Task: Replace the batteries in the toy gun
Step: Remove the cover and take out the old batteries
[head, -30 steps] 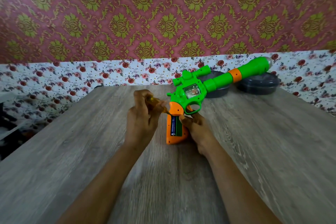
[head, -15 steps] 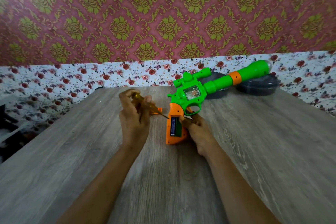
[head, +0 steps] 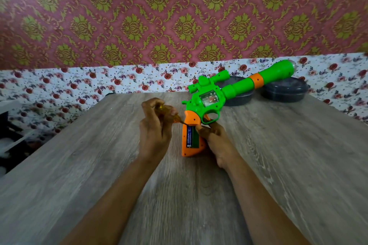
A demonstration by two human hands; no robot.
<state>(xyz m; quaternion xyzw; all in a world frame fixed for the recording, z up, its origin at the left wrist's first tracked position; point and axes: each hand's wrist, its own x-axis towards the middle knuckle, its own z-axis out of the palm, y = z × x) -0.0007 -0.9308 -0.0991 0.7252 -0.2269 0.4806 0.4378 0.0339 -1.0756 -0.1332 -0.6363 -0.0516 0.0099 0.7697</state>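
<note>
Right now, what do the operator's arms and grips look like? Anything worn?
Left grip and right grip are bare hands: no gloves, and no rings or bands that I can see. Left forearm and right forearm are bare down to the frame's bottom edge: no sleeves, watch, bracelet or markings visible.

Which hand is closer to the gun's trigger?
Right. The right hand grips the handle just below the trigger. The left hand holds a screwdriver on the handle's other side.
</note>
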